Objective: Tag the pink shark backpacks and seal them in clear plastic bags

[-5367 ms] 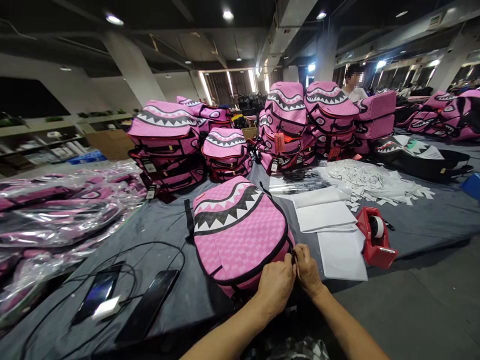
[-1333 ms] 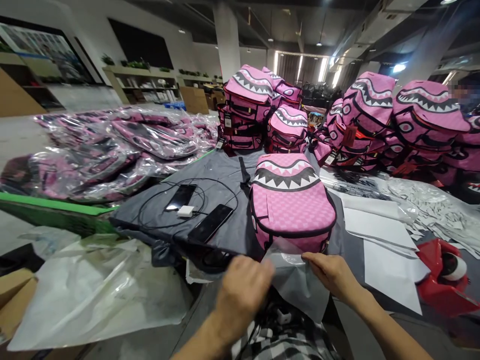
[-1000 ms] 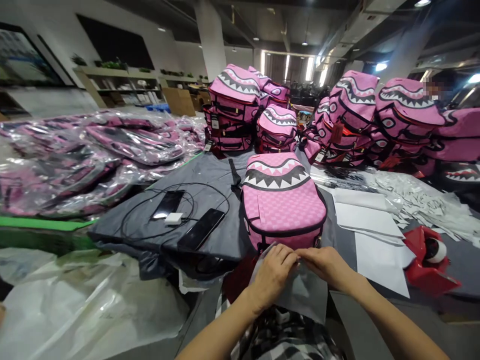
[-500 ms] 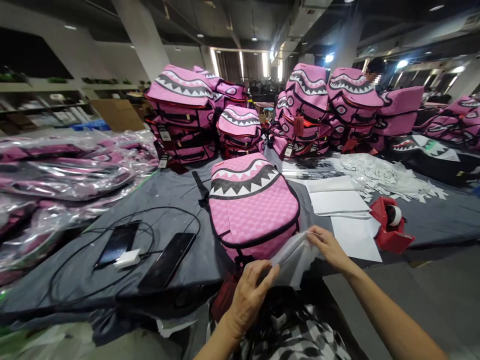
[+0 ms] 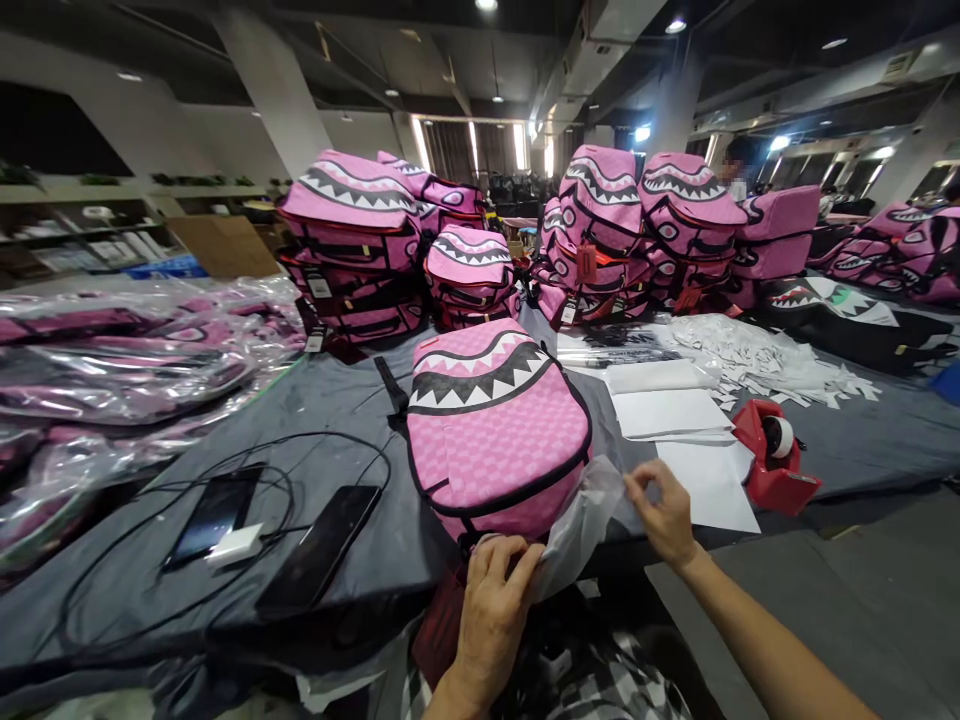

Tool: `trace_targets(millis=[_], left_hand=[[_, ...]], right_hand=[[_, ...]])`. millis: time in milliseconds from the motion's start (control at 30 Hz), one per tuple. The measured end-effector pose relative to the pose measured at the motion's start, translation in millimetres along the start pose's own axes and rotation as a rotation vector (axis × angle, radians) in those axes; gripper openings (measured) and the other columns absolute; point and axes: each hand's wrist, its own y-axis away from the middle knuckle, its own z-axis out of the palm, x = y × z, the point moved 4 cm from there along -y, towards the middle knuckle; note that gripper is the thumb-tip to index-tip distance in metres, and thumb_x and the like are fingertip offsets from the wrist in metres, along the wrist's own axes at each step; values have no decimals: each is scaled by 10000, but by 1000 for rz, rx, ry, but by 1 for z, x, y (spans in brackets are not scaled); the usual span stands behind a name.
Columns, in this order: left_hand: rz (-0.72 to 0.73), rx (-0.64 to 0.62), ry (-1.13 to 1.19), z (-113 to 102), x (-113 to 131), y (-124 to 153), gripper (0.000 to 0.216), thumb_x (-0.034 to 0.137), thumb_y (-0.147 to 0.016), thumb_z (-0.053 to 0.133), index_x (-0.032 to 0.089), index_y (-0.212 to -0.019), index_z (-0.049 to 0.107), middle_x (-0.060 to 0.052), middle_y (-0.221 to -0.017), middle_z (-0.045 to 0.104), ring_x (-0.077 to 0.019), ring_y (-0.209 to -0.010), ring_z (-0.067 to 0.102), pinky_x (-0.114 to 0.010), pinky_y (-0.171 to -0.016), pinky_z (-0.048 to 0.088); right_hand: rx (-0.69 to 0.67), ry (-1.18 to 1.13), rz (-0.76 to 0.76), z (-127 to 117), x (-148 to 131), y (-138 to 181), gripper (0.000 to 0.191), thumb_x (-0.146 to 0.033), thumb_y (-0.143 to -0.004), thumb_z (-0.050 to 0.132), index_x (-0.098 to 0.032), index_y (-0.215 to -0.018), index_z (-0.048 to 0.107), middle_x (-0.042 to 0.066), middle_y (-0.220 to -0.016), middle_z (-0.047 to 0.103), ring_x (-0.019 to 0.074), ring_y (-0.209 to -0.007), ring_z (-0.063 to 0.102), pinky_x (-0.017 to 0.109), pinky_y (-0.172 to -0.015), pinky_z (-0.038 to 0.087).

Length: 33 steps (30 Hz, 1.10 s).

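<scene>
A pink checkered backpack [image 5: 499, 440] with a printed shark mouth lies on the grey-covered table before me. At its lower right edge hangs a thin, translucent white sheet [image 5: 577, 535]; whether it is paper or plastic I cannot tell. My left hand [image 5: 495, 605] is closed with bent fingers at the bag's near edge, on the left end of the sheet. Thumb and finger of my right hand [image 5: 664, 512] are pinched together at the sheet's upper right edge. The fingertips of the left hand are partly hidden.
Phones [image 5: 319, 548] and a white charger [image 5: 236, 545] with looped cables lie left. Plastic-wrapped bags [image 5: 112, 365] are piled beyond them. To the right are white sheets [image 5: 705, 485], a red tape dispenser [image 5: 776, 460] and small white pieces [image 5: 780, 360]. Stacked pink backpacks [image 5: 352, 240] stand behind.
My right hand has moved slightly down and right in view, its fingers more curled. The sheet now hangs more crumpled along the backpack's edge. The camera view has tilted slightly upward.
</scene>
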Motion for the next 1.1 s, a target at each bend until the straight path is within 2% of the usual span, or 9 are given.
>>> trace_targets(millis=[67,133,333,433,600,733,867,1000,1100], left_hand=[[-21,-3,-2,-1,-1,1,173,198,-995,513,217,-1029,682,-54,-922,641,-199,-899,573,-349,-826,485],[-23,-8,-17,-1,-2,3,170,178,-979,535,227,-1044,684,-51,-930,651,-202,-908,579,-366,-837,481],[26,15,-120,2,-3,16,163,168,-940,601,229,-1068,680,-80,-1047,631,-235,-1044,564,-449,-986,481],[8,67,-184,8,1,19,176,138,-919,606,215,-1061,674,-110,-1105,605,-272,-1121,539,-454,-967,508],[77,34,-246,15,4,15,170,101,-909,572,200,-1027,644,-91,-1005,627,-225,-959,580,-416,-898,531],[221,-149,-150,16,-4,10,42,165,-951,555,169,-944,596,-34,-807,594,-175,-742,545,-318,-704,482],[275,-373,-26,8,-16,-3,91,257,-954,595,185,-907,566,-21,-814,584,-175,-739,562,-283,-636,444],[91,-639,186,-27,-31,-46,83,171,-923,595,217,-992,602,-13,-957,644,-159,-861,621,-250,-726,482],[9,-688,324,-73,-34,-93,180,167,-920,582,234,-1084,611,-18,-1018,667,-156,-911,637,-240,-770,490]], right_hand=[[-170,89,-319,7,-23,6,72,-226,-965,558,-217,-993,623,43,-892,652,170,-832,631,297,-768,538],[-301,173,-522,17,-36,6,179,-205,-930,585,-208,-1104,629,89,-1041,672,216,-992,642,354,-883,548],[-605,212,-813,33,-33,-11,54,-216,-907,603,-185,-950,610,83,-987,670,216,-997,624,365,-975,520],[-724,217,-901,33,-27,-11,54,-235,-920,600,-197,-884,586,64,-948,660,203,-944,604,350,-949,507],[-871,233,-962,39,-16,-8,149,-275,-949,605,-205,-830,547,28,-844,621,178,-770,537,302,-712,462],[-947,264,-973,45,-14,-10,182,-311,-962,606,-204,-828,547,20,-798,605,168,-723,511,295,-660,406],[-1065,265,-929,49,-22,-25,151,-272,-887,681,-202,-821,564,13,-788,610,161,-707,521,288,-641,380],[-1186,69,-852,42,-53,-69,212,-226,-787,750,-211,-762,541,-19,-752,584,136,-687,523,262,-602,350],[-1223,-104,-774,25,-87,-112,232,-295,-798,755,-215,-775,539,-32,-767,574,118,-681,515,239,-598,343]])
